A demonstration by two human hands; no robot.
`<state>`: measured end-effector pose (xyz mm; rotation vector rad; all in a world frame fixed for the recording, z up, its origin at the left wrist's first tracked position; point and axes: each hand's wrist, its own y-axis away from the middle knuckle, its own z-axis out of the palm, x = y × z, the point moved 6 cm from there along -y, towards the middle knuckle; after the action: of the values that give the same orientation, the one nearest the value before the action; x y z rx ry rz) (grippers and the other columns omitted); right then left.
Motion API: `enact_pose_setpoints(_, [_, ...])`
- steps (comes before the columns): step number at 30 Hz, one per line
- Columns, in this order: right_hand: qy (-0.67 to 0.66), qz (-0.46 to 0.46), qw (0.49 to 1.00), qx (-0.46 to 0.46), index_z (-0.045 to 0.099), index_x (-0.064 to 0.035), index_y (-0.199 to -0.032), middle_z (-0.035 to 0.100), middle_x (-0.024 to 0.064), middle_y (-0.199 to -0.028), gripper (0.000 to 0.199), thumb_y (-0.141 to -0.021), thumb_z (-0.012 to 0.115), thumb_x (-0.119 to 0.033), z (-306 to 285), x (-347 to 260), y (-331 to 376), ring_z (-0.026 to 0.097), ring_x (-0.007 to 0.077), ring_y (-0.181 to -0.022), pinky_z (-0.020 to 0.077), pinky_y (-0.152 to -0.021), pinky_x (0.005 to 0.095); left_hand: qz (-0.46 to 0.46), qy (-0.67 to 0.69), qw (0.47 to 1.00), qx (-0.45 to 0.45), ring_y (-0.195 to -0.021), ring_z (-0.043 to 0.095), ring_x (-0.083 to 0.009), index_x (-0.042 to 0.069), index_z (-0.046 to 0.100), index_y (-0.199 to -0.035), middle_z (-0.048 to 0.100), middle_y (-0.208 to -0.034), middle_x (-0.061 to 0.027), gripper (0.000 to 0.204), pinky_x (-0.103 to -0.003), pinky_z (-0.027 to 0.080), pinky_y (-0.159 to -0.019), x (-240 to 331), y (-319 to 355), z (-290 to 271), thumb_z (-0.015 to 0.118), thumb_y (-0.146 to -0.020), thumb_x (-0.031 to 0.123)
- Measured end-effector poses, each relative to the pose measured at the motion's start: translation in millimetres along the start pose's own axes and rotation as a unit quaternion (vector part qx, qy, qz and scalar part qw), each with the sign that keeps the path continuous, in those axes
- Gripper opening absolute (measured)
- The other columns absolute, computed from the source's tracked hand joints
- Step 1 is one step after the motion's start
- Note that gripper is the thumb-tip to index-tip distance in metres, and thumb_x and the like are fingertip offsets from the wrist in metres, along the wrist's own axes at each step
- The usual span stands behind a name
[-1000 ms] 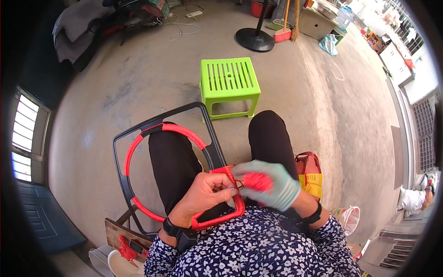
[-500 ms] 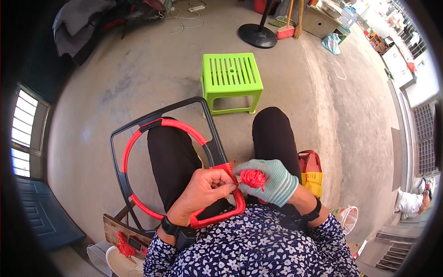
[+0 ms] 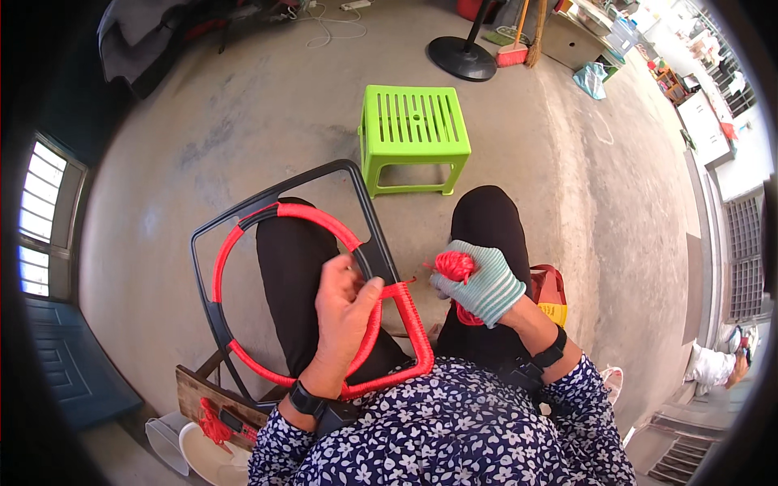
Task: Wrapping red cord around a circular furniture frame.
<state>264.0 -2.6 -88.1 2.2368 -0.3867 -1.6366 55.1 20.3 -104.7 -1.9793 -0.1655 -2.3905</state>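
Note:
A black frame with an inner ring [image 3: 217, 271] leans across my lap, its sides partly wrapped in red cord. The wrapped corner [image 3: 417, 344] lies nearest my body, and a short cord end sticks out beside the bar. My bare left hand [image 3: 340, 312] is over the right part of the ring. Its thumb is apart from the fingers, which are blurred; nothing shows between them. To the right of the frame, my right hand [image 3: 486, 283], in a pale green striped glove, is closed around a bundle of red cord [image 3: 455, 265]. More red cord shows below that hand.
A green plastic stool [image 3: 415, 130] stands ahead of my knees. At lower left, a wooden board [image 3: 194, 393] carries red cord and a dark device, beside a pale bucket [image 3: 194, 454]. A red and yellow bag [image 3: 549, 296] sits by my right knee. Farther off are a round black base [image 3: 462, 61] and brooms [image 3: 512, 55].
My left hand has left the wrapped bar and moved up and slightly left over the ring. My right hand has moved up and right, away from the frame, with the red cord.

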Motion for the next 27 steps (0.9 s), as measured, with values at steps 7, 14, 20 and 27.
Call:
enact_pose_setpoints(7, [0.016, -0.069, 0.997, -0.039, 0.063, -0.0004, -0.096, 0.065, 0.0043, -0.078, 0.024, -0.077, 0.076, -0.009, 6.3, -7.0, -5.4, 0.060, 0.0116, -0.068, 0.0513, -0.066, 0.0269, -0.316, 0.138, 0.910, -0.231, -0.051, 0.052, -0.0067, 0.001, 0.057, -0.096, 0.059, -0.073, -0.0011, 0.015, -0.021, 0.041, -0.044, -23.3, 23.5, 12.8, 0.066, -0.088, 0.009])
enact_pose_setpoints(14, [0.210, -0.299, 0.931, -0.019, 0.066, -0.0074, -0.092, 0.065, 0.0144, -0.077, 0.022, -0.071, 0.071, -0.006, 21.5, -42.6, -10.3, 0.064, 0.0318, -0.068, 0.0521, -0.061, 0.0341, -0.301, 0.135, 0.926, -0.185, -0.051, 0.052, -0.0055, 0.002, 0.060, -0.092, 0.059, -0.071, -0.0004, 0.009, -0.020, 0.040, -0.043, -28.8, 21.7, 9.7, 0.066, -0.088, 0.008])
enact_pose_setpoints(20, [0.284, -0.300, 0.903, -0.114, 0.063, -0.0106, -0.096, 0.065, 0.0154, -0.078, 0.029, -0.068, 0.069, -0.006, 34.6, -55.0, -24.3, 0.063, 0.0365, -0.075, 0.0515, -0.064, 0.0402, -0.314, 0.098, 0.924, -0.196, -0.050, 0.051, -0.0049, 0.002, 0.061, -0.090, 0.059, -0.067, -0.0001, 0.010, -0.020, 0.039, -0.042, -29.7, 22.3, 7.6, 0.067, -0.088, 0.010])
enact_pose_setpoints(27, [0.395, -0.273, 0.857, -0.185, 0.062, -0.0102, -0.091, 0.064, 0.0165, -0.075, 0.023, -0.070, 0.069, -0.016, 44.1, -64.0, -34.6, 0.062, 0.0387, -0.074, 0.0503, -0.064, 0.0437, -0.314, 0.104, 0.922, -0.202, -0.047, 0.047, -0.0040, 0.001, 0.060, -0.091, 0.056, -0.063, 0.0002, 0.013, -0.020, 0.035, -0.040, -28.4, 22.1, 9.4, 0.067, -0.088, 0.011])
